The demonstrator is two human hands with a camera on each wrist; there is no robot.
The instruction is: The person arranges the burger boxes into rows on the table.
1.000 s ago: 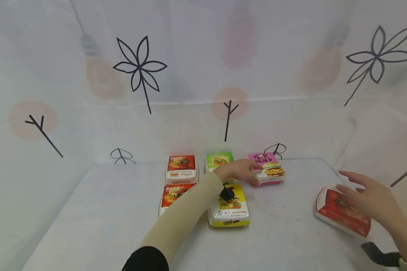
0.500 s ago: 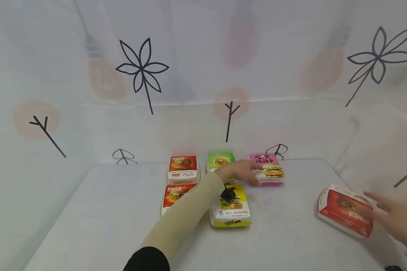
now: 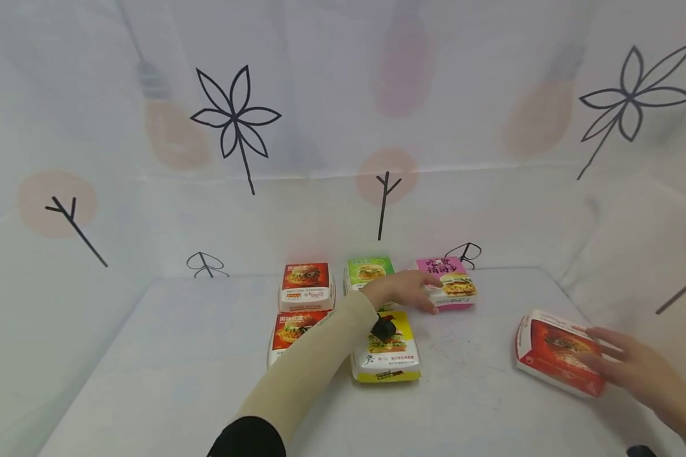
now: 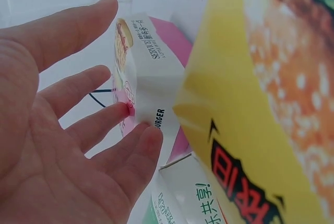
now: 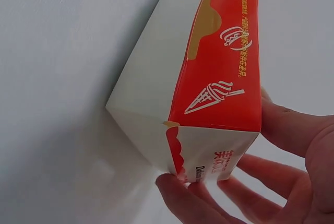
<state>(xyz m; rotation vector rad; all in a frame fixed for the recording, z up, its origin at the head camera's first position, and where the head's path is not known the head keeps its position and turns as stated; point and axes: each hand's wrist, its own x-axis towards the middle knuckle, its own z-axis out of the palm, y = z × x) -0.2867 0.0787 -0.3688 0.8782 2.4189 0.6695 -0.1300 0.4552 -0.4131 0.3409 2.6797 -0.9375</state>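
Note:
At the right of the table, my right hand (image 3: 643, 368) holds the end of a red and white burger box (image 3: 560, 349). In the right wrist view, the thumb lies along one edge of this box (image 5: 224, 67) and the fingers are bent at its end. My left hand (image 3: 403, 289) reaches across to the left side of a pink and white burger box (image 3: 457, 285). Seen from the left wrist, its fingers (image 4: 94, 125) are spread and relaxed, with fingertips at the side of the pink box (image 4: 151, 72).
A green box (image 3: 371, 270) stands left of the pink one, partly behind the left hand. In front is a yellow and white box (image 3: 387, 365). Two red boxes, one behind (image 3: 307, 289) and one in front (image 3: 293, 329), stand further left; the sleeve covers part of the front one.
My right hand has shifted from over the red box to its right end, and the box has then moved left with it. The left hand stays at the pink box.

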